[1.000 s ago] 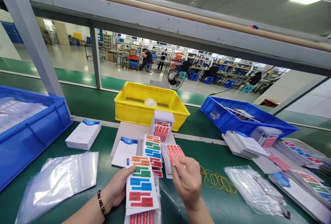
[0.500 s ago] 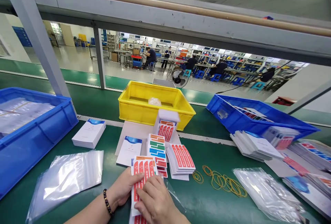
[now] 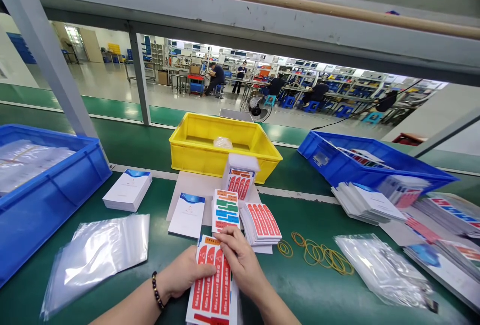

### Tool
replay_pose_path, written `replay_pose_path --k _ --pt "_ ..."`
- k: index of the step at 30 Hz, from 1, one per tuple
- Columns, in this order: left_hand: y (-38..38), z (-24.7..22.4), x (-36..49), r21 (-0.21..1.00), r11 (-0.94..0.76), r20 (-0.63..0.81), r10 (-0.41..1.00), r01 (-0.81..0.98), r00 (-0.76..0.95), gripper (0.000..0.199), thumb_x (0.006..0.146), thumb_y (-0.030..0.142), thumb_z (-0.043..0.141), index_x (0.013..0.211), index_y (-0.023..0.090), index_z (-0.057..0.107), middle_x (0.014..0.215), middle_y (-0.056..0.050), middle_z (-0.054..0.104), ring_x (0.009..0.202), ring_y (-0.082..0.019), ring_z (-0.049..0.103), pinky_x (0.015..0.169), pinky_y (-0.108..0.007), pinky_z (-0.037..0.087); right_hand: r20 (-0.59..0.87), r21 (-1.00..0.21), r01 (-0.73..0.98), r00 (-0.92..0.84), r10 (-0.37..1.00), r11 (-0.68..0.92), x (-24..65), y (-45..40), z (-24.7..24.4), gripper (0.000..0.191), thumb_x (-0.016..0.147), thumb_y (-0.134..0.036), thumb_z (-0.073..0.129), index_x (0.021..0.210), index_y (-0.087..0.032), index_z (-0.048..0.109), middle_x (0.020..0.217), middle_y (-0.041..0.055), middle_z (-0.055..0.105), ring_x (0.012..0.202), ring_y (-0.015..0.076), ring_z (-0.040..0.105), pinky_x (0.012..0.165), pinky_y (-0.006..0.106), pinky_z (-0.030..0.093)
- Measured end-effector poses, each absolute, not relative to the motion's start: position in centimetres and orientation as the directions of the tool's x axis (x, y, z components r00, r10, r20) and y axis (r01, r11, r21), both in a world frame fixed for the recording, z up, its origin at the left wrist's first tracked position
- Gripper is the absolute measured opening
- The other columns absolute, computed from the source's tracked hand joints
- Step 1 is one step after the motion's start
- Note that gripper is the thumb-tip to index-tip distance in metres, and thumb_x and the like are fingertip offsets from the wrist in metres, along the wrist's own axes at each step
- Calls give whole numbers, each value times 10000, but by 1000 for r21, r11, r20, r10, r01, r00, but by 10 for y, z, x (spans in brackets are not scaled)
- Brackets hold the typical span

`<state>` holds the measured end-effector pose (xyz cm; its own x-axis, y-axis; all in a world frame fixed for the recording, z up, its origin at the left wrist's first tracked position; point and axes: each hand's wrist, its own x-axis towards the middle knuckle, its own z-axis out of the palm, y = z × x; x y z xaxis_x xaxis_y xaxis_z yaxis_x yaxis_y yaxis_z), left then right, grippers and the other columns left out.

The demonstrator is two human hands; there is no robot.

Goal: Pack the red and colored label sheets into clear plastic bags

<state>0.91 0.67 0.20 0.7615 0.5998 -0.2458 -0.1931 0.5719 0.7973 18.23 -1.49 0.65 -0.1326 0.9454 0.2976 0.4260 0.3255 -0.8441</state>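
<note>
My left hand, with a beaded bracelet at the wrist, is closed on the left side of a bundle of label sheets. The top sheet carries red arched labels reading "Max Level" and "Min Level". My right hand grips the bundle's upper right edge, fingers bent together over the top corner. Just beyond the fingers lies a stack of multicoloured label sheets. Right of it is a pile of red label sheets; on the left is a white booklet with a blue top.
Clear plastic bags and a booklet stack lie left. Rubber bands and more bags lie right. A yellow bin stands behind, between blue bins. An overhead beam crosses above.
My right hand has moved from the middle of the bundle up to its top right corner. The bundle has come slightly lower, and its red labels show more fully.
</note>
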Motion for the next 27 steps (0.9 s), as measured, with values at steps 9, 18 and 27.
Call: replay_pose_path --k 9,18,27 --pt "12 14 4 949 316 -222 660 2 718 384 721 402 643 941 90 607 931 -126 650 855 -244 609 757 -318 457 -124 -983 -128 -50 991 -129 199 -7 11 299 665 -389 699 734 -141 546 697 22 601 619 131 565 589 240 457" --pt "17 23 1 901 -262 -69 700 345 711 114 718 137 526 639 154 606 728 -17 570 748 -153 508 701 -234 369 -130 -933 -356 446 885 43 220 7 13 483 556 -442 766 868 -166 521 756 28 631 569 139 586 497 246 476" --pt "17 26 1 949 -156 -68 745 273 663 135 749 210 548 659 143 623 820 -37 481 793 -156 483 728 -249 379 -179 -970 -209 288 941 -121 219 2 11 512 561 -483 750 893 -154 543 656 6 612 519 131 555 456 228 438"
